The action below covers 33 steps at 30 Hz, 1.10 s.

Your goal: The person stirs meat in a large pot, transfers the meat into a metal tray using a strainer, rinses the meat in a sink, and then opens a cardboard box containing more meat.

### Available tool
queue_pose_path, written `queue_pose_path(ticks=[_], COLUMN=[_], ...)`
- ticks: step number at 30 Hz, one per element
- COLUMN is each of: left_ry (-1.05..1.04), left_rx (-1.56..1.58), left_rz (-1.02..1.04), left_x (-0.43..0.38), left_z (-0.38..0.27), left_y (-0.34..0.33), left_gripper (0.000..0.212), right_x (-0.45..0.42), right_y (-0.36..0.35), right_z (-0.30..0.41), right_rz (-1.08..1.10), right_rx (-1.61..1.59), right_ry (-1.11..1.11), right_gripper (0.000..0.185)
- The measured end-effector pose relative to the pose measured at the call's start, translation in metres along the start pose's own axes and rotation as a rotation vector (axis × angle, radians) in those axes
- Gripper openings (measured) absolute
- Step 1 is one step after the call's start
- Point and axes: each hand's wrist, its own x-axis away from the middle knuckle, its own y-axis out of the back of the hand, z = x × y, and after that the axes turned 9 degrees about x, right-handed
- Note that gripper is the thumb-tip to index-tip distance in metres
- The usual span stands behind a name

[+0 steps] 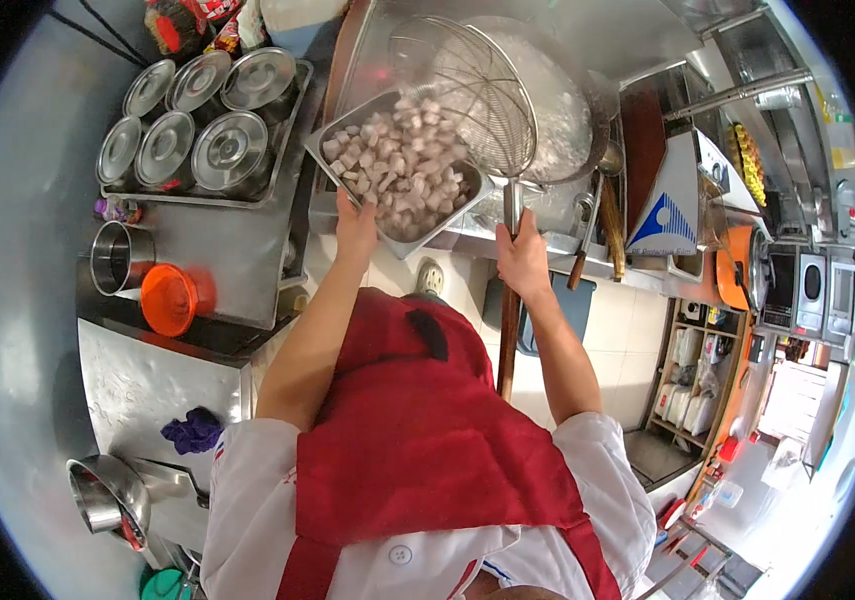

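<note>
My left hand [356, 234] grips the near-left rim of a rectangular stainless steel pan [427, 241]. Pale greyish-pink cubed food pieces [397, 161] fill it, slightly blurred; what food they are I cannot tell. Around the handle of a large wire spider skimmer [491, 101] my right hand [525, 256] is closed, and the wooden end of the handle runs back along my apron. The skimmer's mesh bowl is above a wide wok [598, 154] of cloudy, bubbling liquid [558, 90], overlapping the pan's far-right side. The pan is tilted beside the wok, which is partly hidden behind the mesh.
Several lidded steel pots [230, 151] stand on a tray at the left, with an orange bowl [169, 300] and an open steel pot [122, 257] nearer. Right of the wok lie a ladle [586, 232] and a brush [612, 229]. A dark bin [573, 311] is on the floor.
</note>
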Motion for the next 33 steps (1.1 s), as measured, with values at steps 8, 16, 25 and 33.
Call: queue_pose_path(ticks=[8,16,25,33], left_ry=[0.025,-0.381,-0.698,-0.624], left_rx=[-0.413,-0.685,-1.143,-1.384], left_rz=[-0.016,-0.171,0.018,0.259], left_x=[0.007,0.024,-0.113,-0.165], left_z=[-0.012,-0.008,-0.083,-0.045], left_y=[-0.004,-0.023,-0.141,-0.138], left_gripper=[0.081,0.07,0.065,0.044], right_x=[-0.027,-0.231,-0.257,-0.261], right_y=[0.033,0.178,0.185,0.084], right_z=[-0.03,-0.142,-0.189,-0.131], right_rz=[-0.287,-0.442,0.086,1.039], right_rx=[0.16,0.494,0.354,-0.91], right_ry=[0.244,-0.011,-0.289,-0.565], right_gripper=[0.04,0.044,0.029,0.029])
